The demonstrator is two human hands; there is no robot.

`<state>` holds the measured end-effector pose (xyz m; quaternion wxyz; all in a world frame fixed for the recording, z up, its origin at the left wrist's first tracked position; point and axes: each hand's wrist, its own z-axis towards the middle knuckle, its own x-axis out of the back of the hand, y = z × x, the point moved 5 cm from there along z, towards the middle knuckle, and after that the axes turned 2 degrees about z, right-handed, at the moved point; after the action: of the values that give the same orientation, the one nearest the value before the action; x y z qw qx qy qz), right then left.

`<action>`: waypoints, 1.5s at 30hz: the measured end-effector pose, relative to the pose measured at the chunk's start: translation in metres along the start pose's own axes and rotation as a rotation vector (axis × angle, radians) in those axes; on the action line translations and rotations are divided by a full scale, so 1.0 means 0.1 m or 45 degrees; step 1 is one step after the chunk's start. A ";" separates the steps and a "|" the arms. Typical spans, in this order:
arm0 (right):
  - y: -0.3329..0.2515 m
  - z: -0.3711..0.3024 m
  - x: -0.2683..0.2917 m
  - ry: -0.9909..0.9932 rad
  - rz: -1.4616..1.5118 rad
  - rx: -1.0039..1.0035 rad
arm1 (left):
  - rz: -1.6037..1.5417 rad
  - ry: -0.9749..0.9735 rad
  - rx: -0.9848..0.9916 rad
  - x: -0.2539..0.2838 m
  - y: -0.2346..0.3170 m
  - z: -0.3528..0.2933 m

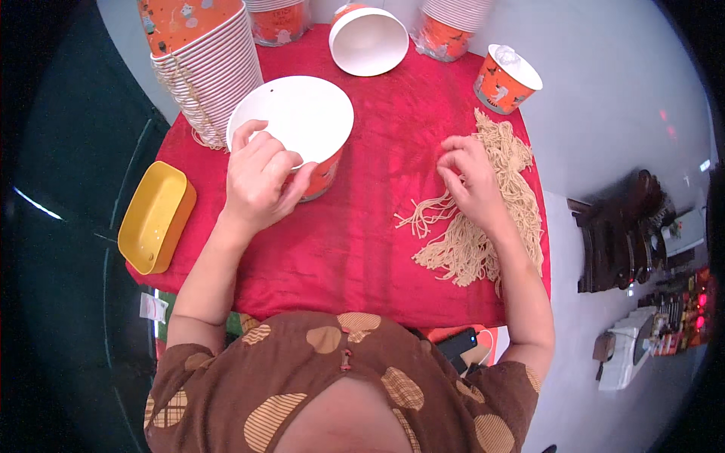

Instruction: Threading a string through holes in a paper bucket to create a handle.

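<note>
Left hand grips the near rim of an orange paper bucket standing on the red cloth covering the desk; fingers curled over the rim. Right hand rests on a pile of tan strings at the cloth's right side, fingers narrowed, pinching strands. A yellow tray lies at the left edge.
</note>
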<state>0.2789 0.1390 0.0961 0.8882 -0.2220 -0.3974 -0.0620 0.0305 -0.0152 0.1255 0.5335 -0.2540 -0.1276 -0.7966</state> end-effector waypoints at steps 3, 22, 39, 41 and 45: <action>0.11 -0.25 0.06 -0.044 -0.018 -0.088 | 0.052 0.143 0.002 0.08 0.06 0.02; 0.10 -0.54 -0.28 -0.317 -0.011 -0.136 | -0.659 -0.210 -0.153 -0.44 0.52 -0.26; -0.31 -0.38 -0.18 -0.306 0.138 -0.170 | -1.030 -0.446 0.420 -0.67 0.43 -0.37; -0.46 -0.34 -0.19 -0.321 0.144 -0.172 | -1.503 -0.516 0.856 -0.74 0.41 -0.43; -0.73 -0.24 -0.25 -0.308 0.243 -0.122 | -1.893 -0.839 1.109 -0.76 0.46 -0.45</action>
<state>0.2571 0.0614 0.0891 0.8242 -0.3069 -0.4750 0.0309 0.0835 0.0049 0.0433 -0.1302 -0.0973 -0.6919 -0.7034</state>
